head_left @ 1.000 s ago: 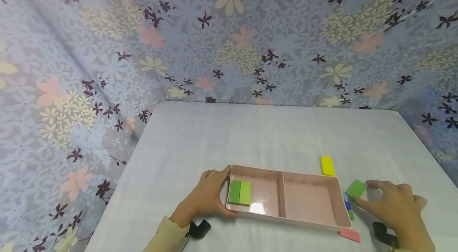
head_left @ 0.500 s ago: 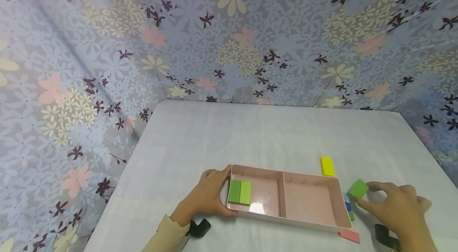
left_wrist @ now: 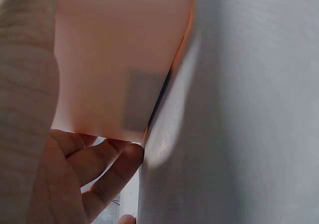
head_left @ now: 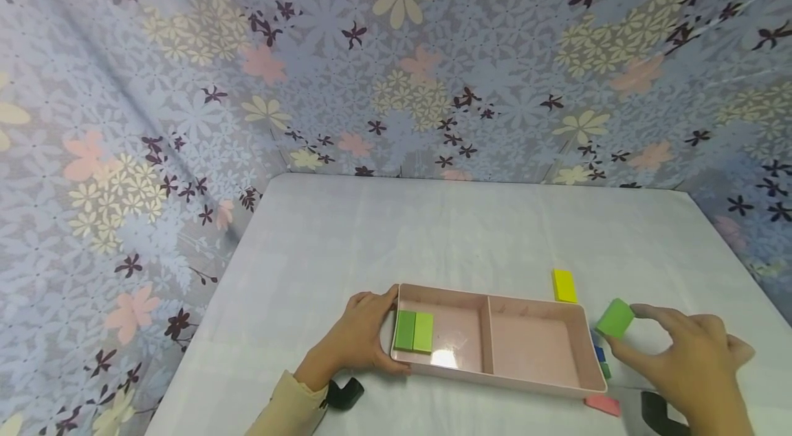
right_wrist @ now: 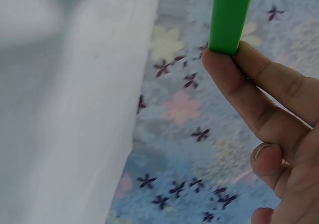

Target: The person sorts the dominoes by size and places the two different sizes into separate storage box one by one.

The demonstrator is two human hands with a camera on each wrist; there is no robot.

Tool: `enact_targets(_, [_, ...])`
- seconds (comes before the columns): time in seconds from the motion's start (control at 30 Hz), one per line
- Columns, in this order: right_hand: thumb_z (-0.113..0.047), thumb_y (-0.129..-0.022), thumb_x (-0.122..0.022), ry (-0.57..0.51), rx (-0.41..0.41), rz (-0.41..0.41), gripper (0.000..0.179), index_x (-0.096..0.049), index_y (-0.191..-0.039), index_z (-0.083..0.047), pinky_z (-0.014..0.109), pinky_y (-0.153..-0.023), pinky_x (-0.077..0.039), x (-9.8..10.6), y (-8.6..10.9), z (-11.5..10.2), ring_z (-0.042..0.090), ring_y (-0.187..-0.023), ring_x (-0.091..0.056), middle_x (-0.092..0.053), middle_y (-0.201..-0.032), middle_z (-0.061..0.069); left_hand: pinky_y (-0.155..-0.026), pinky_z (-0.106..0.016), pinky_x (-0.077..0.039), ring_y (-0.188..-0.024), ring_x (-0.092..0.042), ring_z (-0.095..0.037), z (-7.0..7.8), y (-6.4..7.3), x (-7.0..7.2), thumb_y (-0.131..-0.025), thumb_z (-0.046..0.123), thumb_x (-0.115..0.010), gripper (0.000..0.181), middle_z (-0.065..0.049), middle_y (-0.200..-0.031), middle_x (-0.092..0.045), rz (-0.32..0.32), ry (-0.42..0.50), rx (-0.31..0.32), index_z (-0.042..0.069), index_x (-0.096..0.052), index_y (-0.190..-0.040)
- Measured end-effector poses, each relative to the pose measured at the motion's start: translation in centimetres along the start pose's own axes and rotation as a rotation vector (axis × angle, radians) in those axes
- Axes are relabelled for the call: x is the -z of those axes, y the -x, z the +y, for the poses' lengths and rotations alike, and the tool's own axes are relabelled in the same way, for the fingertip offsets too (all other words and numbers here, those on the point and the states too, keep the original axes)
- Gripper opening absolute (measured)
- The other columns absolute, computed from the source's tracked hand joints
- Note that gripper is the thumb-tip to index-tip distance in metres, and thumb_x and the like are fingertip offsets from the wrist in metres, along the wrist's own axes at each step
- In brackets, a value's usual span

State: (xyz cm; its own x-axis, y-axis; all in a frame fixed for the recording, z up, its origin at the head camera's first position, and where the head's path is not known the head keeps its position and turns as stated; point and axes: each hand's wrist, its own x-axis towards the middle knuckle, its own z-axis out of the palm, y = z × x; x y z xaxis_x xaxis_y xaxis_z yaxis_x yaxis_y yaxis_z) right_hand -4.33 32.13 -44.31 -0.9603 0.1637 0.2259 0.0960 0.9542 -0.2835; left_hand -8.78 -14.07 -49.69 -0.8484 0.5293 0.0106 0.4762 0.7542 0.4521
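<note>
My right hand (head_left: 689, 357) pinches a green block (head_left: 615, 318) between thumb and fingers, just past the right end of a pink two-compartment tray (head_left: 537, 390). In the right wrist view the green block (right_wrist: 230, 17) is raised, with fingertips at its lower end. The left hand (head_left: 359, 336) grips the tray's left end, thumb at the near side and fingers at the far side. The left wrist view shows its fingers (left_wrist: 112, 176) against the pink wall (left_wrist: 114, 50). Inside the left compartment, a green block (head_left: 405, 331) and a light green block (head_left: 423, 333) lie side by side.
A yellow block (head_left: 564, 285) lies behind the tray's right end. Beside that end are a blue block (head_left: 599, 354) and another green block (head_left: 605, 371), partly hidden. A pink block (head_left: 602, 405) sits at the near right corner. Patterned cloth (head_left: 402, 78) rises behind the white tabletop (head_left: 396, 230).
The right hand has lifted the green block slightly up and away from the pieces beside the tray, tilting it. The left hand and tray stay in place.
</note>
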Motion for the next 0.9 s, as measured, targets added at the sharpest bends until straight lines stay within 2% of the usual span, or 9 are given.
enact_targets(0.23, [-0.039, -0.055, -0.096, -0.059, 0.104, 0.046, 0.068, -0.069, -0.106, -0.004, 0.074, -0.084, -0.012, 0.7, 0.7, -3.0, 0.044, -0.095, -0.038, -0.068, -0.104, 0.030, -0.118, -0.046, -0.028, -0.127, -0.051, -0.017, -0.1, 0.0, 0.1, -0.058, 0.075, -0.083, 0.138, 0.000, -0.146, -0.054, 0.003, -0.007, -0.004, 0.001, -0.024, -0.158])
enact_targets(0.37, [-0.038, -0.053, -0.097, -0.110, 0.167, 0.066, 0.063, -0.071, -0.103, -0.009, 0.072, -0.081, -0.014, 0.4, 1.1, -4.4, 0.038, -0.091, -0.039, -0.071, -0.100, 0.024, -0.117, -0.047, -0.029, -0.126, -0.052, -0.018, 0.0, -0.1, 0.3, -0.058, 0.074, -0.083, 0.137, -0.002, -0.146, -0.054, 0.011, -0.002, -0.012, 0.000, -0.025, -0.158])
enact_targets(0.63, [-0.039, -0.049, -0.097, -0.162, 0.290, 0.135, 0.062, -0.073, -0.101, -0.013, 0.067, -0.076, -0.018, -0.7, 1.6, -5.2, 0.029, -0.085, -0.040, -0.074, -0.091, 0.016, -0.118, -0.046, -0.028, -0.128, -0.050, -0.018, 0.0, -0.1, 0.1, -0.058, 0.073, -0.083, 0.137, -0.002, -0.149, -0.051, -0.003, 0.005, 0.002, 0.001, -0.025, -0.158])
enact_targets(0.9, [-0.034, -0.051, -0.096, -0.240, 0.337, 0.139, 0.061, -0.075, -0.106, -0.019, 0.062, -0.078, -0.018, -1.4, 2.1, -6.7, 0.016, -0.083, -0.034, -0.075, -0.094, 0.002, -0.118, -0.047, -0.028, -0.128, -0.050, -0.018, 0.1, 0.1, 0.0, -0.058, 0.075, -0.083, 0.138, -0.003, -0.150, -0.051, -0.001, 0.015, -0.001, 0.000, -0.025, -0.158])
